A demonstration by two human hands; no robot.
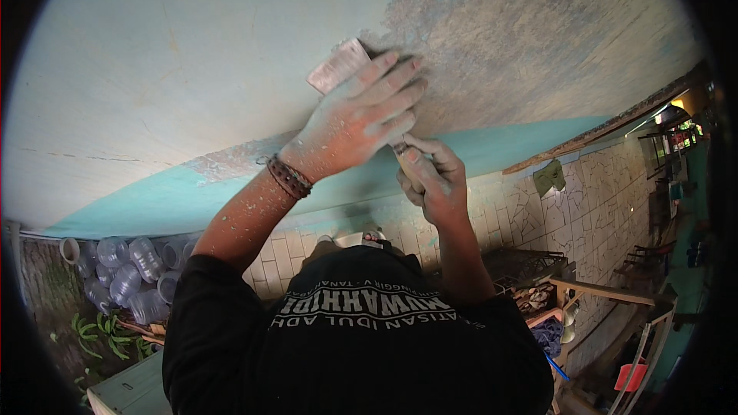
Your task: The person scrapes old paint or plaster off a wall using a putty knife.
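A wide-bladed wall scraper [338, 68] lies against the wall, its flat metal blade smeared with pale dust. Its handle is in my right hand [442, 184], with the fingers wrapped round it and the thumb along the top. My left hand [355, 119] lies flat over the blade, fingers stretched out and slightly apart, covering much of the tool's middle. Pale flakes and dust cling to that hand and forearm. Around the blade, the light blue-white painted wall [231, 38] meets a rough, bared grey-brown patch [530, 46].
Below runs a turquoise band [492, 146], then pale tile cladding [523, 215]. Clear plastic jars [127, 280] are piled at lower left, near green leaves [100, 334] and a pale box-like surface [134, 388]. Wooden furniture [607, 292] and a red container [630, 376] stand at right.
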